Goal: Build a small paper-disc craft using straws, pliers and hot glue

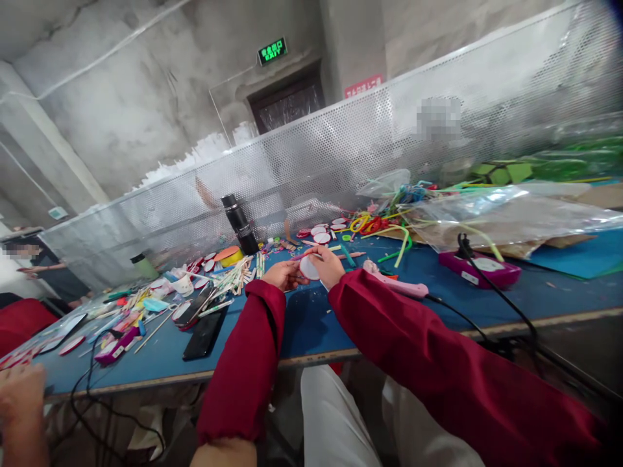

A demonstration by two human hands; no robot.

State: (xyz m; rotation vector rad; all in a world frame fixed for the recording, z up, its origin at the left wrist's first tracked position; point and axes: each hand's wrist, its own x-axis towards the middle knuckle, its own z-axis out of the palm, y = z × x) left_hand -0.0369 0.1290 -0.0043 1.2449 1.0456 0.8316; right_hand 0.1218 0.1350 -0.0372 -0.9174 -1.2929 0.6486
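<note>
A small white disc (309, 268) with a reddish rim is held up between my two hands, just above the blue tabletop. My left hand (283, 275) grips its left edge, fingers closed. The fingers of my right hand (329, 264) close on its upper right side, pressing on the white face. A pink glue gun (400, 285) with a black cord lies right of my right hand. Similar white discs (320, 235) lie beyond my hands, and a pinkish-brown stick (354, 255) rests close to my right hand.
A black bottle (240, 224) stands at the table's back, before a perforated metal screen (311, 162). Left are paper sticks (238, 275), phones (207, 332) and mixed craft pieces. A purple power strip (479, 269) and plastic bags (516, 211) lie right. Another person's hand (22, 392) shows lower left.
</note>
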